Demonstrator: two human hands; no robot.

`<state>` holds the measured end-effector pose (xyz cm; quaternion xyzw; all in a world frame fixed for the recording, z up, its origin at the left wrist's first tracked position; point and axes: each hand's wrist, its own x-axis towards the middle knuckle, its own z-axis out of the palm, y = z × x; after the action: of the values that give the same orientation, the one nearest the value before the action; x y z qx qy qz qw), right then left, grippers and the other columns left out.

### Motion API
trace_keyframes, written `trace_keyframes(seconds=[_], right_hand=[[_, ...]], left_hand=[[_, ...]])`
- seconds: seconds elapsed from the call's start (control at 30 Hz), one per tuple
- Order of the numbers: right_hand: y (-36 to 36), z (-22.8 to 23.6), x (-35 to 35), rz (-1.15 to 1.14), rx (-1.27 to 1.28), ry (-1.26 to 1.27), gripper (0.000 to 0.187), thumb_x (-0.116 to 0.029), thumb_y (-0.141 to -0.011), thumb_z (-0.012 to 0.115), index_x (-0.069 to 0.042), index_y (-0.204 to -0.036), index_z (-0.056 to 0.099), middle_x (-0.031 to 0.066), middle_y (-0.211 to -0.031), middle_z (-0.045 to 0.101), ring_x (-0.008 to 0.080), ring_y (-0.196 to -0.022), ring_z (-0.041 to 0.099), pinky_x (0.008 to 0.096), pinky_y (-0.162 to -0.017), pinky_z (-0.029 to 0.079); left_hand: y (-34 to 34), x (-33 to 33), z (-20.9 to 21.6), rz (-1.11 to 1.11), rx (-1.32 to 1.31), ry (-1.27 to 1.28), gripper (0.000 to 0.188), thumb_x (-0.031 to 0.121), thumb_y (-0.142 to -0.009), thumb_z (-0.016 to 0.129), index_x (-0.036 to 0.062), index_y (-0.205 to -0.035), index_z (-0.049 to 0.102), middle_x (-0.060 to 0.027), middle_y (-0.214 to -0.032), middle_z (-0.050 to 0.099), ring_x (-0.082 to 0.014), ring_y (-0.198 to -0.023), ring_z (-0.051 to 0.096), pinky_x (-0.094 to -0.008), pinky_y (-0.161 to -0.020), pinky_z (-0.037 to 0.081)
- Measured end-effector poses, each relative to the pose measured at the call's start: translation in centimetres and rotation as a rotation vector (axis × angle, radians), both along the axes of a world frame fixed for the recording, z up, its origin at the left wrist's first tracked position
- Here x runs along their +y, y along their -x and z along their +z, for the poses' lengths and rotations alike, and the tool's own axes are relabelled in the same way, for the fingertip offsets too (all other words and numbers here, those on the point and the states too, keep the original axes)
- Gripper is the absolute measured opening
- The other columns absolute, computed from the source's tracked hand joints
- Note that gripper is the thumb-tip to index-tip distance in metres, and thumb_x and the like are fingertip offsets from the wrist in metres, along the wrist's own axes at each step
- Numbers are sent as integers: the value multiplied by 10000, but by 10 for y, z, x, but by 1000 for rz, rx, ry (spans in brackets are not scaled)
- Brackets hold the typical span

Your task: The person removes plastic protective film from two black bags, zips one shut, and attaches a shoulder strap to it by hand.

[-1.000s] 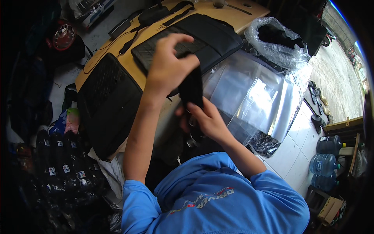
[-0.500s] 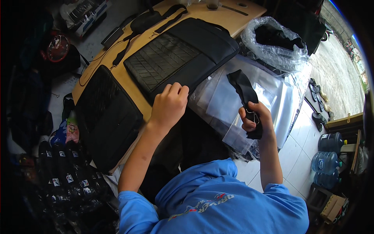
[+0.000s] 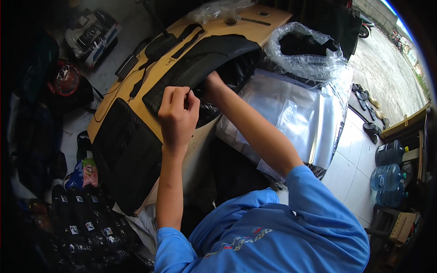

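— 2 bare hands over the bench; what sits nearest the camera?

— Nearest is the blue short-sleeved shirt (image 3: pixel 273 236), then 2 forearms rising from it. Left of them, low down, lies a heap of black packaged items with small white labels (image 3: pixel 86 223), and above that a flat black quilted panel (image 3: pixel 125 154) hangs over the edge of the tan wooden tabletop (image 3: pixel 150 77).

— And the left hand?

— The left hand (image 3: pixel 178 116) is curled, fingertips pinched together at the near edge of a large black padded cover (image 3: pixel 200 63) lying on the tabletop. Whether anything small sits in that pinch, I cannot tell.

— The right one?

— The right hand (image 3: pixel 214 83) reaches under the lifted edge of that same cover; its fingers are hidden, so their grip cannot be told.

— Farther out?

— Just right of the arm lies a stack of clear flat plastic bags (image 3: pixel 296 118); beyond it, a crumpled clear plastic bag holding black goods (image 3: pixel 305 50). At the far right stand 2 blue water jugs (image 3: pixel 387 182).
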<state>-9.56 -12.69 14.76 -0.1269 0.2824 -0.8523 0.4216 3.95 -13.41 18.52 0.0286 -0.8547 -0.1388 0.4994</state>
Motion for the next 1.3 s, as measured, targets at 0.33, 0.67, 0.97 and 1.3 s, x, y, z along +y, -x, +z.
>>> trace_keyframes(seconds=[0.33, 0.67, 0.97, 1.3], right_hand=[[80, -54, -47, -594, 510, -39, 357, -251, -872, 580, -30, -1151, 606, 164, -1155, 621, 299, -1044, 607, 376, -906, 475], [39, -36, 17, 12, 763, -121, 276, -106, -839, 606, 3, -1093, 622, 184, -1010, 651, 228, -958, 642, 320, -820, 505], [66, -34, 146, -955, 980, -585, 356, -33, -805, 564, 20, -1157, 576, 115, -905, 660, 160, -763, 633, 267, -625, 501], [203, -41, 146, -57, 1465, -967, 622, 31, -707, 525, -69, -1321, 505, 164, -1139, 646, 230, -964, 623, 311, -855, 469]], left_hand=[[14, 10, 19, -23, -6, -75, 92, -33, -756, 652, -3, -803, 578, -74, -692, 531, -166, -550, 532, -284, -515, 448], [5, -4, 21, -155, -143, -205, 79, -14, -745, 663, 3, -777, 592, -67, -669, 555, -152, -555, 558, -273, -499, 438], [-9, -5, 8, -305, -501, -267, 99, 33, -769, 683, -8, -833, 620, -64, -675, 579, -111, -546, 557, -236, -490, 438], [46, -9, 13, -231, -682, -178, 105, 90, -804, 657, -1, -851, 633, -127, -733, 617, -203, -641, 603, -308, -603, 477]])
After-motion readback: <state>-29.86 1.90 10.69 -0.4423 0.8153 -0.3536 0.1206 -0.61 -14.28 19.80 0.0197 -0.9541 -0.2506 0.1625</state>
